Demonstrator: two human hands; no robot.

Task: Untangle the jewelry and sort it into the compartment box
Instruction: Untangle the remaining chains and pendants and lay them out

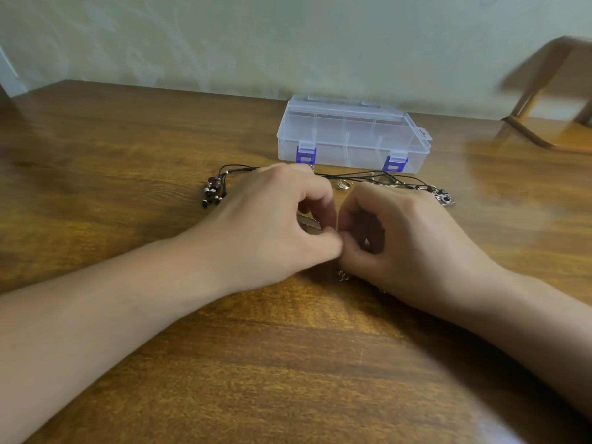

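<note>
A clear plastic compartment box (352, 136) with two blue latches stands closed at the back of the wooden table (288, 363). In front of it lies tangled jewelry: black cords (368, 176) with a dark beaded pendant (213, 190) on the left, a small gold ring (343, 184), and a camera-shaped charm (444, 199) on the right. My left hand (275, 219) and my right hand (407, 238) meet fingertip to fingertip in the middle, pinching a thin gold chain (309, 221). A small silver charm (343, 275) shows beneath my right hand.
A wooden stand (544, 100) sits at the back right of the table, blurred. A pale wall runs behind the table's far edge.
</note>
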